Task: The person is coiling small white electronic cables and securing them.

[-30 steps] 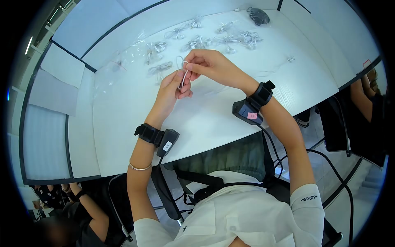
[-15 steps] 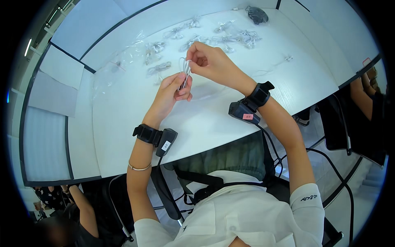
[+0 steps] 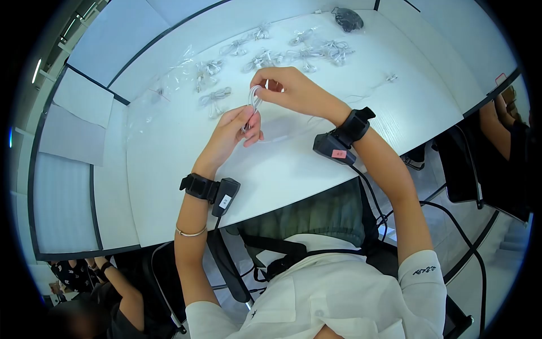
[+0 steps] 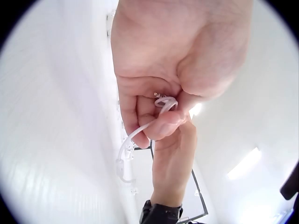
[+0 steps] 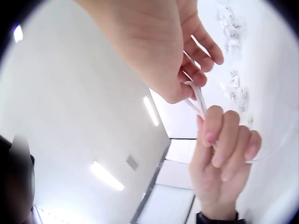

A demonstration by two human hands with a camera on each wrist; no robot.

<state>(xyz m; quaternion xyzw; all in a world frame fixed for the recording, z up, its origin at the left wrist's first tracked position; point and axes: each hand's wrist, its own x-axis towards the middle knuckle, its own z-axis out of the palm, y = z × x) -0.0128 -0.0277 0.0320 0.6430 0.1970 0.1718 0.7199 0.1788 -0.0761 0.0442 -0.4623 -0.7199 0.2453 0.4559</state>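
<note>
A white cable [image 3: 253,100], gathered in narrow loops, is held up between both hands over the table. The left hand [image 3: 234,125] grips the lower part of the bundle between curled fingers and thumb. At the top of the loops, the right hand [image 3: 291,86] pinches the cable between thumb and index finger, as the right wrist view shows. In the left wrist view a small metal tip [image 4: 157,95] pokes out by the loops inside the left palm. One length of cable [image 4: 122,158] hangs out past those fingers. The middle of the bundle is hidden by the fingers.
Several coiled white cables [image 3: 264,60], some in clear plastic bags, lie across the back of the white table [image 3: 169,192]. A dark grey bundle [image 3: 348,20] sits in the far corner. A small plug [image 3: 391,77] lies at the right. Low panels [image 3: 68,135] border the table.
The right hand rose slightly off the loops, then came back down toward the left hand. The loops have been drawn closer together at the top; the left hand keeps its grip.
</note>
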